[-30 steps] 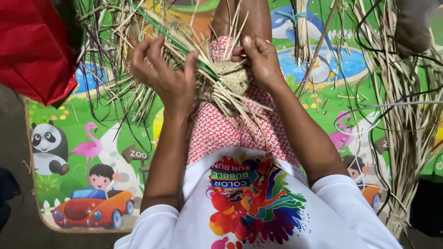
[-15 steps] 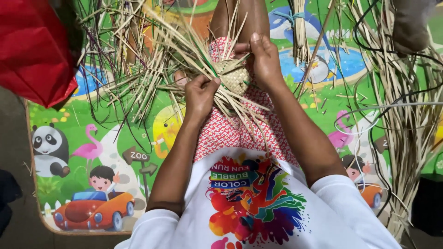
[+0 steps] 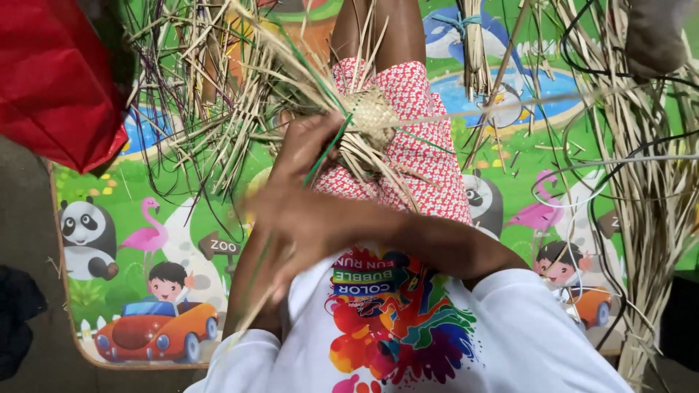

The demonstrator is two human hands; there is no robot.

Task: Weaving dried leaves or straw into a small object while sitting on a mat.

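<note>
1. Since half a second ago the right hand (image 3: 291,218) has left the woven straw piece (image 3: 373,116) and swung across the body, blurred, pulling a green strand (image 3: 328,149) taut
2. The left hand (image 3: 309,142) stays closed on the straw piece, on the lap
3. One woven piece, two hands, one play mat (image 3: 167,240); loose straws (image 3: 648,189) too many to count

Right hand (image 3: 306,215) off woven piece (image 3: 373,115), swung across body toward 8 o'clock, blurred; seems to drag long pale strip (image 3: 266,291) with it. Left hand (image 3: 309,145) shifted from 10 o'clock side in to piece's left edge. Woven piece now uncovered. Loose straw fan (image 3: 218,94) lifted toward 11 o'clock.
</note>
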